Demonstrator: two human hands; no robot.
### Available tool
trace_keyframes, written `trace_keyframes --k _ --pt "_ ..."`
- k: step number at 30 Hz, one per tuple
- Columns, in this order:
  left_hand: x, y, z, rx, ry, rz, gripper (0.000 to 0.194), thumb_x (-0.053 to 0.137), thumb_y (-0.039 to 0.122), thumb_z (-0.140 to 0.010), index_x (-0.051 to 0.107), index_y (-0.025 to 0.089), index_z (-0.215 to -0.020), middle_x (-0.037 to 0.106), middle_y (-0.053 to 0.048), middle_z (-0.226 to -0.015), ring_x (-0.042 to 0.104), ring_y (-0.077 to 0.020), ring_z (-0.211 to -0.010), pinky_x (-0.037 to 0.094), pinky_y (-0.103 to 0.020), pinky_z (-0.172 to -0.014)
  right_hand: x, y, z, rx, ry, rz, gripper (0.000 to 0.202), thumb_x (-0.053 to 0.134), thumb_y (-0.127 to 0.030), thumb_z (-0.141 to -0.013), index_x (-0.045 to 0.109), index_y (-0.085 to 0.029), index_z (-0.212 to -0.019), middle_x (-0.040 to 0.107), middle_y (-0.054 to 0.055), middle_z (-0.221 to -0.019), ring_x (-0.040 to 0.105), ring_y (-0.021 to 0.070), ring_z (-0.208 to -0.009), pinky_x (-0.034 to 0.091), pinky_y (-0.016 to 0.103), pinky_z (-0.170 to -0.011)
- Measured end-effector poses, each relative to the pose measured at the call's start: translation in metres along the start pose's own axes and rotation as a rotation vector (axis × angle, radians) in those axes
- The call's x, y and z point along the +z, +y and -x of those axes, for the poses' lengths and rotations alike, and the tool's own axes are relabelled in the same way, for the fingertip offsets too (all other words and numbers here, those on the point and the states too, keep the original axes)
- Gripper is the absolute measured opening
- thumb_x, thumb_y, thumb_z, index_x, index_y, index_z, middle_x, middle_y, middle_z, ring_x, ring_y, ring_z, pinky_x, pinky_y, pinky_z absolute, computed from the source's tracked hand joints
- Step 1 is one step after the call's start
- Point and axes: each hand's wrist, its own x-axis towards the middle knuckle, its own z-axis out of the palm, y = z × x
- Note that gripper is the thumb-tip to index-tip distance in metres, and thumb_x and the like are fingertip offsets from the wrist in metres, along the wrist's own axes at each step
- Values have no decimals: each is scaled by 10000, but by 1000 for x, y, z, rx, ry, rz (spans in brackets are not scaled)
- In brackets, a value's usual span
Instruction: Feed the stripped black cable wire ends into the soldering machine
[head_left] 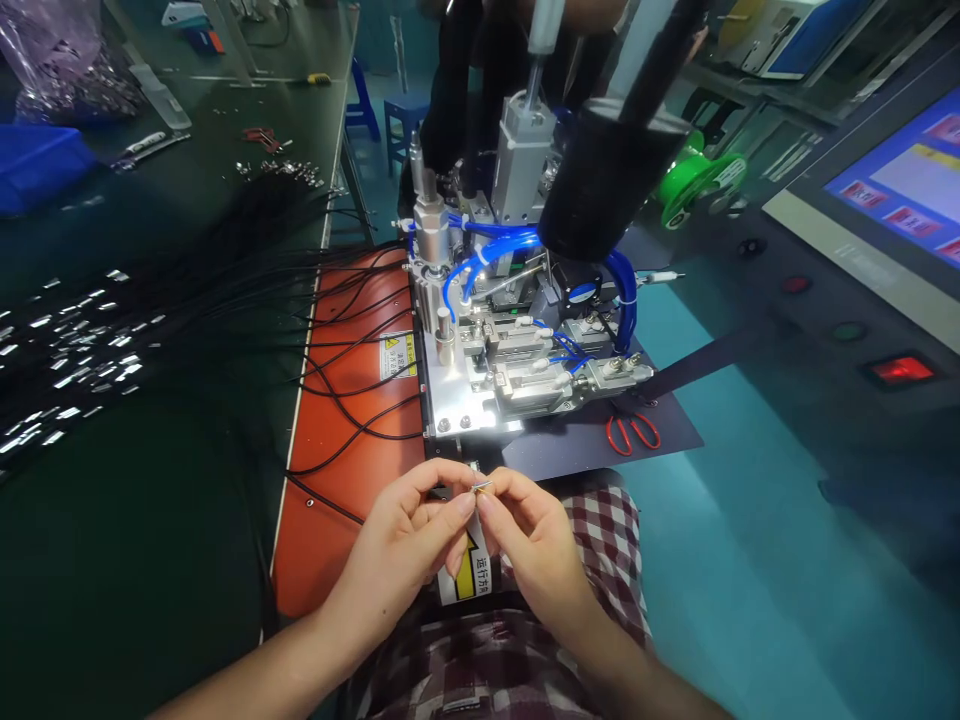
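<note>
My left hand [405,535] and my right hand [536,535] meet fingertip to fingertip in front of the machine. Between them they pinch a small shiny piece with a yellow bit [481,488]; the fingers cover most of it, so its exact kind does not show. A black cable [330,503] runs over the orange surface and passes behind my left hand. Just beyond my fingers stands the metal machine [450,395] with cylinders and blue air hoses [502,243]. A label with a yellow arrow [466,580] shows below my hands.
Black cables with shiny metal ends [82,345] spread over the dark table [150,560] at left. Red-handled scissors [634,434] lie right of the machine. A black nozzle [600,190] hangs above. A control panel with a screen [900,170] and a green spool [697,180] are at right.
</note>
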Motion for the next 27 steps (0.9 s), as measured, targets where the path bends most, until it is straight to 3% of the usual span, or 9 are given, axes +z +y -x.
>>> trace_keyframes --k 5,16,21,24,27 --pt "-2 -1 -1 -98 22 56 214 597 384 -805 567 179 -858 437 73 -428 236 -43 -380 139 -180 -382 -3 -4 3 6 -14 94 191 568 -296 -838 523 -171 -700 434 -50 -592 365 81 -514 318 216 -492" --pt "4 -9 -1 -70 108 135 199 598 336 -815 529 158 -759 362 84 -449 230 -45 -444 165 -180 -424 13 12 10 -122 127 257 177 501 -207 -872 530 -174 -700 551 -9 -682 507 111 -613 409 229 -582" --pt "3 -8 -2 -89 111 108 200 599 330 -810 528 153 -747 363 87 -441 220 -40 -424 136 -188 -410 0 6 7 -119 66 326 127 557 -213 -841 589 -172 -725 555 -9 -696 505 112 -629 407 224 -586" --pt "2 -10 -4 -91 101 86 195 597 333 -813 530 156 -768 370 89 -443 225 -39 -419 133 -190 -407 -8 1 7 -170 98 338 36 591 -205 -812 604 -179 -792 556 -12 -717 509 114 -634 415 224 -590" --pt "2 -12 -5 -89 90 68 203 594 350 -816 533 159 -785 383 87 -451 235 -39 -417 139 -192 -408 -10 -1 6 -181 133 345 68 576 -192 -812 589 -175 -746 546 -12 -702 499 112 -617 411 226 -581"
